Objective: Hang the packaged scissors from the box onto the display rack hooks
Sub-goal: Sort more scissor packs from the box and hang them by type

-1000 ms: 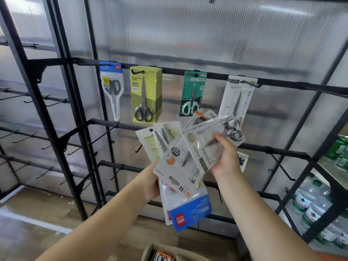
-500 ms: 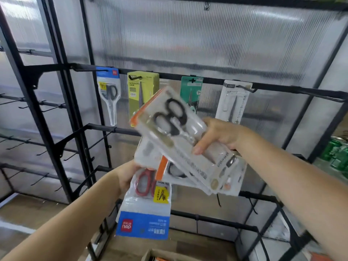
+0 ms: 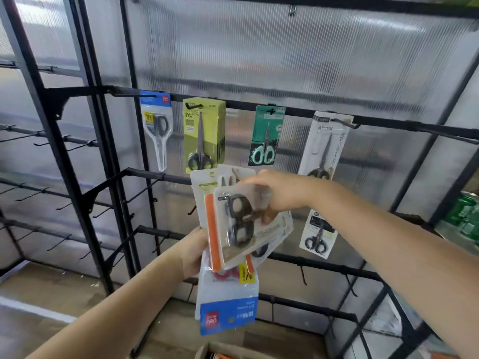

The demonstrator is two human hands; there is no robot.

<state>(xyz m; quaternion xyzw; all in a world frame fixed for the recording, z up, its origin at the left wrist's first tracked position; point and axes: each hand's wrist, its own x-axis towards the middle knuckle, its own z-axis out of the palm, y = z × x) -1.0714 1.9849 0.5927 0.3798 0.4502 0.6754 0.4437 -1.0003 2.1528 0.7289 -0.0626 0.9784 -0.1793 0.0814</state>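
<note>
Obs.: left hand (image 3: 194,251) grips a fanned stack of flat plastic-and-card scissor packs (image 3: 228,255) by its left edge, fingers hidden behind the stack. The stack sits in front of the black metal display rack (image 3: 108,177), at the height of its second rail. The lowest pack, clear with a blue header card (image 3: 228,316), hangs upside down.

Right hand (image 3: 280,194) reaches in from the right with wrist bent. It pinches the front pack, an orange-edged blister holding black-handled scissors (image 3: 239,224), thumb on its face and fingers behind.

Handling (judgement): packs look light and stiff enough to hold shape. The glossy blister faces will likely slide on each other, so the fan may spill. Best hold is the flat card margin near the hang hole, not the bubble.

Already hung on the top rail: blue-header pack (image 3: 156,125), olive-green packs (image 3: 202,136), teal pack (image 3: 268,137), white pack (image 3: 325,146). One small pack (image 3: 317,235) hangs lower right. Cardboard box (image 3: 223,352) is at the bottom edge.
</note>
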